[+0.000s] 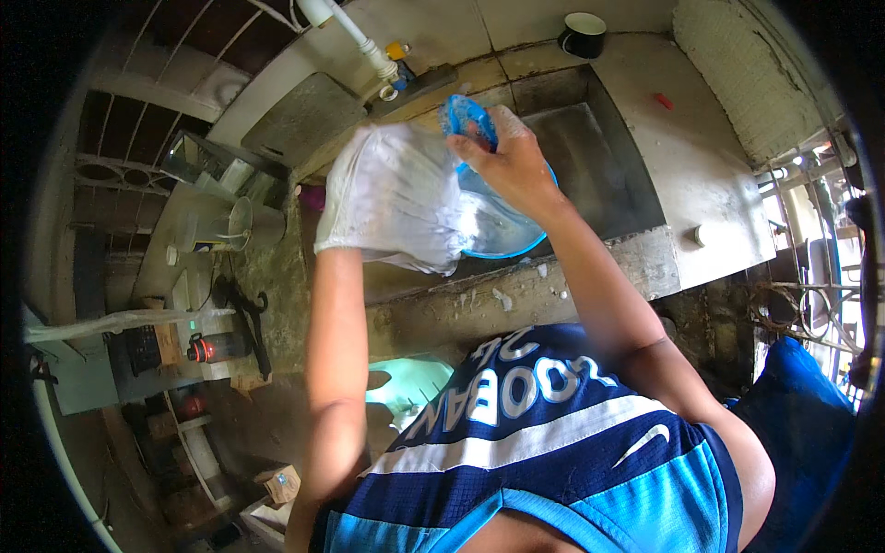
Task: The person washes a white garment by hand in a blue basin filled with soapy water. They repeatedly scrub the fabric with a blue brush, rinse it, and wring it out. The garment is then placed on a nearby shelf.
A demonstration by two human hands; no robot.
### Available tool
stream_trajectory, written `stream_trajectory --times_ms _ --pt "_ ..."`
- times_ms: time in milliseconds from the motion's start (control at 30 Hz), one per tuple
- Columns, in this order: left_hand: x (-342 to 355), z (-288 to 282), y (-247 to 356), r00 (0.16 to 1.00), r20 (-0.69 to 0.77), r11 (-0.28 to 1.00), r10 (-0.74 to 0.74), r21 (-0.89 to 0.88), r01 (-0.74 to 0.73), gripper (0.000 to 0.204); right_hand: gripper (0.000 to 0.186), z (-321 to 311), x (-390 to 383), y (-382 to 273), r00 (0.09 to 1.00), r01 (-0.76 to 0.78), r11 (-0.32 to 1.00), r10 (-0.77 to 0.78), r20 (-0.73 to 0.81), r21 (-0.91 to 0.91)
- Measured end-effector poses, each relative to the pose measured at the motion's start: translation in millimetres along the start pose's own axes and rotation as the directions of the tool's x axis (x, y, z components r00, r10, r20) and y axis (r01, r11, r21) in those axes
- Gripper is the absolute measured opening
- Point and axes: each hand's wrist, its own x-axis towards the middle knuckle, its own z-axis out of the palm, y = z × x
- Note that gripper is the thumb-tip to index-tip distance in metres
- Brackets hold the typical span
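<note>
From my side, I see the right grip point(512, 164) closed around a foamy blue scrubber point(470, 112). The white cloth point(392, 198) is just to its left and covers the left grip, so I cannot tell how that one is closed. The cloth looks wet, thin, wrinkled. I judge the scrubbing is midway; rinsing seems left.

Right of the concrete sink point(641, 265), a pale desk point(714, 198) runs toward a barred window point(800, 286), where bright daylight enters. A rough plastered wall point(751, 78) stands beyond the sink's right rear corner; a white pipe point(353, 35) hangs behind the sink, and dark barred openings point(138, 124) lie to its left.
</note>
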Motion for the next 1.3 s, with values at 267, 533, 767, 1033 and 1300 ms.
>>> stream_trajectory --times_ms 267,533,767,1033,1300 --pt "23 51 100 0.959 0.27 0.944 0.088 0.285 -0.167 0.03 0.041 2 -6 -12 0.998 -0.02 0.974 0.033 -0.052 0.224" --pt "52 51 120 0.918 0.376 0.567 -0.129 0.787 -0.243 0.027 0.07 -27 -3 -10 0.994 -0.022 0.996 0.032 -0.107 0.091" --pt "61 65 129 0.884 0.408 0.183 -0.229 0.91 -0.373 0.025 0.063 -19 -17 2 0.998 -0.049 0.999 0.049 -0.049 -0.007" --pt "47 71 91 0.898 0.44 -0.181 0.022 0.885 -0.429 0.023 0.058 -55 -5 16 0.975 -0.205 0.97 0.191 -0.114 -0.131" --pt "-98 -30 -181 0.966 -0.256 0.875 0.026 0.473 0.102 0.047 0.04 18 -24 53 0.95 -0.191 0.946 0.246 0.195 -0.262"
